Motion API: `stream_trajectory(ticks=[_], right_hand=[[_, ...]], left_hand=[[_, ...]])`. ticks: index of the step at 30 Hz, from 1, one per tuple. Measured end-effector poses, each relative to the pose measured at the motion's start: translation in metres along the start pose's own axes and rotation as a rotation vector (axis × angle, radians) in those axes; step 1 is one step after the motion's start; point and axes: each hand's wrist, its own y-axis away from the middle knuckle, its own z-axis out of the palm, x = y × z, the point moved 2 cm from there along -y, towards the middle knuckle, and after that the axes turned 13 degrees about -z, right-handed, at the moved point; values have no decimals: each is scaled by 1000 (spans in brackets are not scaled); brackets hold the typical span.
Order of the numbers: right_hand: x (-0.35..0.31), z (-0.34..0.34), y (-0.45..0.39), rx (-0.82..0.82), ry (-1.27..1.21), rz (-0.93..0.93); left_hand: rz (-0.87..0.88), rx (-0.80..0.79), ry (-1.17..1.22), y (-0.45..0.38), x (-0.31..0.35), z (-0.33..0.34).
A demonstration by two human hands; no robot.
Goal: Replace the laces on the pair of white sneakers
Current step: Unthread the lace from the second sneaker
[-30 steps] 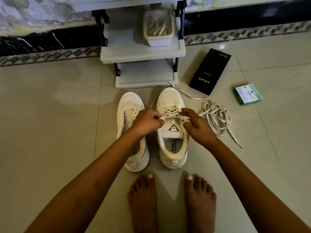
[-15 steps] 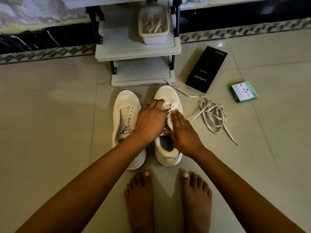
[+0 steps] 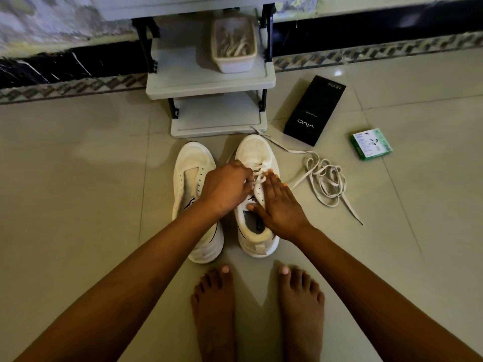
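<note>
both hands have stayed on the right sneaker since half a second ago: the left hand pinches its lace (fingers curled), the right hand lies flat on the tongue. the laceless left sneaker and the loose lace on the floor haven't moved.

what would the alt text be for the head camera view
A person's left hand works the lace on the right-hand white sneaker while the right hand lies flat on it; the other sneaker has no laces. A loose lace, black box and green box lie on the floor.
</note>
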Motion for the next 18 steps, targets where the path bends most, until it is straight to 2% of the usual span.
stream_trajectory(ticks=[2, 3, 6, 8, 12, 18], right_hand=[[0, 0, 0, -5, 21, 2], [0, 0, 0, -3, 31, 0], [1, 0, 0, 12, 3, -16], [1, 1, -1, 11, 7, -23], [3, 3, -3, 27, -20, -12], [5, 5, -2, 61, -60, -28]], left_hand=[[25, 40, 19, 3, 5, 0], [28, 36, 116, 4, 8, -2], [35, -126, 464, 4, 19, -10], [27, -169, 516, 4, 20, -16], [5, -93, 162, 1, 2, -14], [16, 31, 15, 6, 2, 0]])
